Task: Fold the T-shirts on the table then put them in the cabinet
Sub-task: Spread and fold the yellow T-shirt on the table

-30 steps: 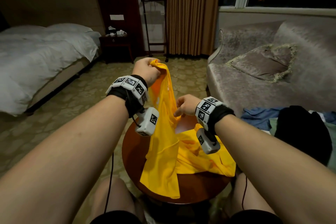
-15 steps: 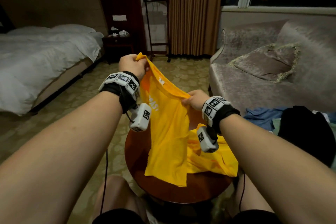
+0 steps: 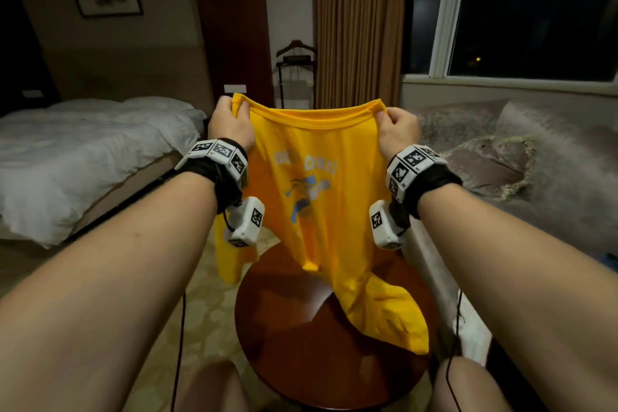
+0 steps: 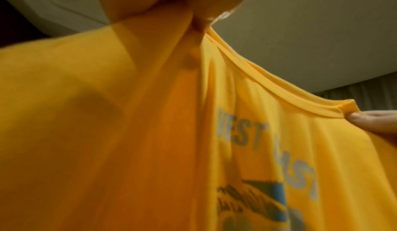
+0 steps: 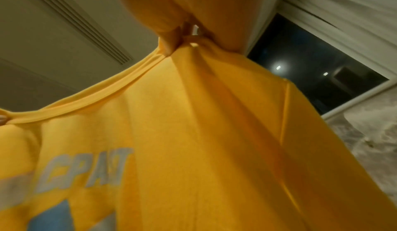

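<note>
T-shirt (image 3: 321, 184): yellow, held up by its neckline, hem trailing onto round table (image 3: 301, 338).
Left hand (image 3: 230, 124): pinches left shoulder at collar.
Right hand (image 3: 398, 130): pinches right shoulder at collar.

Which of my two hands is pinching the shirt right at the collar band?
The right hand pinches the collar band of the yellow T-shirt; the left hand grips bunched fabric at the shoulder beside it.
</note>
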Demonstrator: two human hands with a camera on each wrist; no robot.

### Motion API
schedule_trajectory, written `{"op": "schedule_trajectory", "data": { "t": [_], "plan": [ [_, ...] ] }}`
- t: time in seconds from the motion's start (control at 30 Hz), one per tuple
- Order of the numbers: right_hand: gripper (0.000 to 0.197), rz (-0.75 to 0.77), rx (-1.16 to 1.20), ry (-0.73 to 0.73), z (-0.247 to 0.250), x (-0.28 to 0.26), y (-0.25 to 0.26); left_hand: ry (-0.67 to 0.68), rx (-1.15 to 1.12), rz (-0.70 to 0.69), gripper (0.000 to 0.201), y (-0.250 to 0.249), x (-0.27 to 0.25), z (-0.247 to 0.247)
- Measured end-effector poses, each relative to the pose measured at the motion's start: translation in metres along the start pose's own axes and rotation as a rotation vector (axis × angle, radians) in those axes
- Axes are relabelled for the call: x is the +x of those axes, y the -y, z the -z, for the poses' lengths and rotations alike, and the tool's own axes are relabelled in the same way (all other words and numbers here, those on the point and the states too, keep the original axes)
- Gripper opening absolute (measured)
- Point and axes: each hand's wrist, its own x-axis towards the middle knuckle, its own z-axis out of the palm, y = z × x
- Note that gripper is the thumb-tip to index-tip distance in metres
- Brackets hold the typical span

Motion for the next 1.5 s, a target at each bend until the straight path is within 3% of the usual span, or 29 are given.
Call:
{"op": "schedule_trajectory", "data": {
  "t": [0.27, 0.5, 0.63, 0.87, 1.07, 1.17, 1.3, 1.5],
  "plan": [
    [0.03, 0.193, -0.018, -0.172, 0.07, 0.004, 0.078, -0.016, -0.095, -0.239, 0.025, -0.074, 0.003, 0.071],
    [0.03, 0.315, 0.038, -0.307, 0.124, -0.002, 0.13, -0.06, -0.112, -0.312, 0.022, -0.136, -0.004, 0.119],
    [0.03, 0.339, 0.016, -0.355, 0.143, -0.003, 0.14, -0.051, -0.002, -0.321, 0.02, -0.153, -0.014, 0.138],
    [0.03, 0.217, -0.15, -0.223, 0.151, -0.018, 0.118, 0.164, 0.239, -0.217, 0.032, -0.137, -0.029, 0.136],
    [0.029, 0.069, -0.343, -0.161, 0.151, -0.027, 0.115, 0.178, 0.178, -0.19, 0.032, -0.126, -0.047, 0.128],
    [0.03, -0.013, -0.429, -0.12, 0.153, -0.028, 0.11, 0.292, 0.195, -0.196, 0.041, -0.12, -0.054, 0.125],
    [0.032, -0.093, -0.387, -0.072, 0.149, -0.027, 0.1, 0.424, 0.179, -0.105, 0.06, -0.111, -0.061, 0.123],
    [0.031, -0.085, -0.346, -0.057, 0.137, -0.025, 0.081, 0.424, 0.176, -0.136, 0.039, -0.097, -0.062, 0.118]
  ]
}}
